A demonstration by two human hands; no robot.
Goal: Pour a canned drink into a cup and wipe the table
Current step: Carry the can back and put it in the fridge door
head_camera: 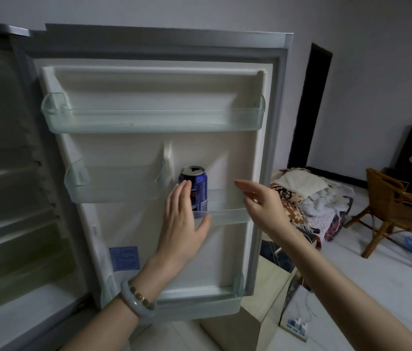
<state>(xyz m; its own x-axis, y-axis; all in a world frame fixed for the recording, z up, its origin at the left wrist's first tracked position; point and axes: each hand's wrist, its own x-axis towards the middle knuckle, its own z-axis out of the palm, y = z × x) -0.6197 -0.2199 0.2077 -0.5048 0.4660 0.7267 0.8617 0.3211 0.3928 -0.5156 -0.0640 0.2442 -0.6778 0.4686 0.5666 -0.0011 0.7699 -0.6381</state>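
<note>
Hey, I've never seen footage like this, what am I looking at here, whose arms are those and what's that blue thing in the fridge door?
This is one picture from a camera worn on a person's head, looking forward and down, so the arms are the wearer's own. An open fridge door faces them. A blue drink can stands in the middle door shelf. The left hand, with a bracelet on its wrist, reaches in front of the can. The right hand hangs open beside the shelf. Neither hand holds anything.

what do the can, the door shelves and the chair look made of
Can: likely aluminium, glossy blue print, bare silvery top.
Door shelves: clear, slightly greenish plastic; the door liner shows through.
Chair: apparently rattan or cane, warm brown bent poles.
</note>
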